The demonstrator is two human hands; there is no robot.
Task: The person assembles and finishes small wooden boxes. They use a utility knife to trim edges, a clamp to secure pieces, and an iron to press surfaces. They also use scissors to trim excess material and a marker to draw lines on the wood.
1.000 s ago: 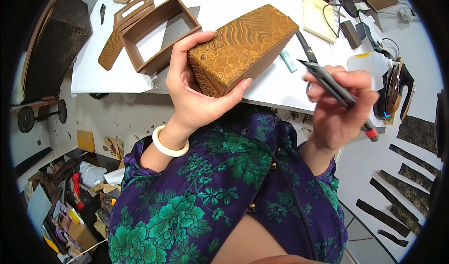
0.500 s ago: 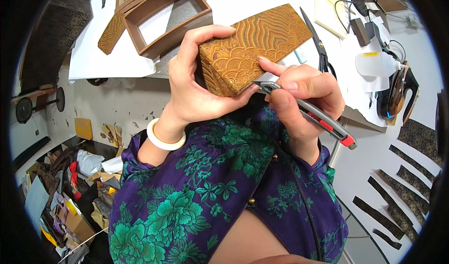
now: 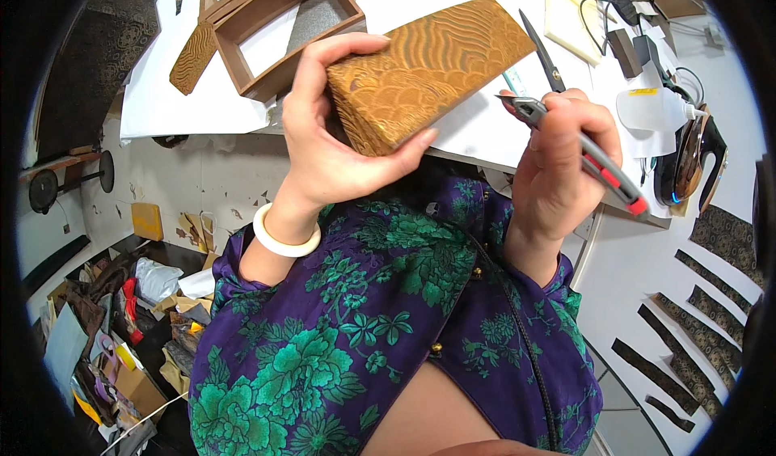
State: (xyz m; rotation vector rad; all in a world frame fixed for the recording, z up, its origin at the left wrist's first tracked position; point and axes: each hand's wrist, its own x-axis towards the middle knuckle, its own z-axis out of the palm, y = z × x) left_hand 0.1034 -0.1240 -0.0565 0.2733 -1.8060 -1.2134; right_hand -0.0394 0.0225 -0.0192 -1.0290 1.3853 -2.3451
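Brocade box (image 3: pixel 436 68) gripped btwn wide-spread L fingers (image 3: pixel 335 49); R fingers (image 3: pixel 588 116) clasped rnd util. knife (image 3: pixel 606 173).

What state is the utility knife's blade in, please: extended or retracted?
Extended: a dark, pointed blade juts from the front end of the grey-and-red utility knife in the right hand, apart from the brocade-covered box.

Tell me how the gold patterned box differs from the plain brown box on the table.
The gold patterned box is held up in the left hand; the plain brown box rests on the table. The gold patterned box has wave designs on its top, while the plain brown box's walls look undecorated. The former's top is closed; the latter is open, showing white and grey inside. Both look rectangular.
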